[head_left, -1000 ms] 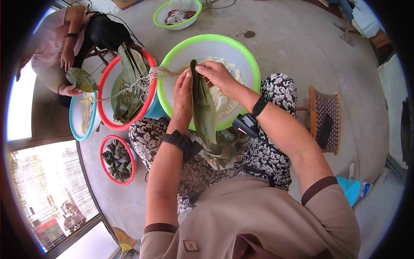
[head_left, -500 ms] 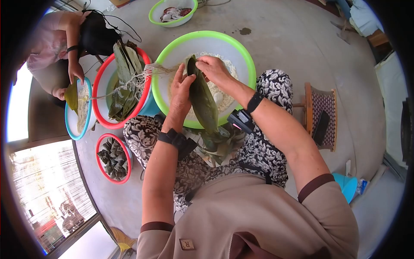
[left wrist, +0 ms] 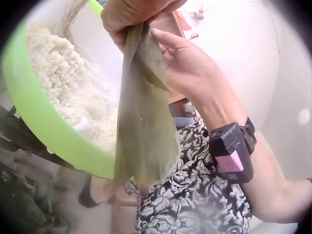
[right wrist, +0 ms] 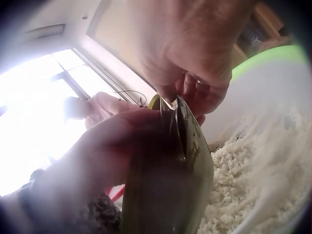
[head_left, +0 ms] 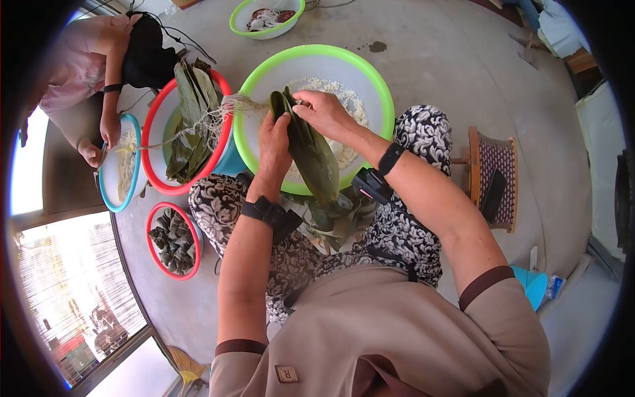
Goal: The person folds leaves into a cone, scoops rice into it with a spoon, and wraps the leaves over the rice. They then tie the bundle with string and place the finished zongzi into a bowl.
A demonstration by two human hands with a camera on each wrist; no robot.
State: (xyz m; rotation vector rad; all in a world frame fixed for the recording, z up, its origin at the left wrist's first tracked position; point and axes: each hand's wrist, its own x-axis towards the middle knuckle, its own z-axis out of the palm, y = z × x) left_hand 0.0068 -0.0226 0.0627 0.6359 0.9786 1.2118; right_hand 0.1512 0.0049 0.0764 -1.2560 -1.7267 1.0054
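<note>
Two long, overlapping green leaves [head_left: 314,155] are folded over at the top and hang down above the rice basin. My left hand [head_left: 272,145] grips them near the top from the left side. At the top right edge, my right hand [head_left: 326,116] pinches a leaf between thumb and fingers. Seen from the right wrist, the leaf [right wrist: 197,161] has parted layers at its upper end. Below the hands is a wide basin with a green rim [head_left: 317,51], holding white rice [head_left: 349,104]. A white spoon [left wrist: 84,126] lies in the rice.
To the left, a red-rimmed basin [head_left: 147,155] holds leaves and strings [head_left: 221,119]. Nearer is a basin of wrapped leaf parcels [head_left: 174,243]. Another person [head_left: 86,66] sits by a blue-rimmed rice basin [head_left: 137,165]. A woven stool [head_left: 493,178] stands at right.
The leaves have shifted left and now tilt, with two layers fanned apart at the top. My left fingers, briefly spread, have closed back round them. The other person's leaf has dropped lower.
</note>
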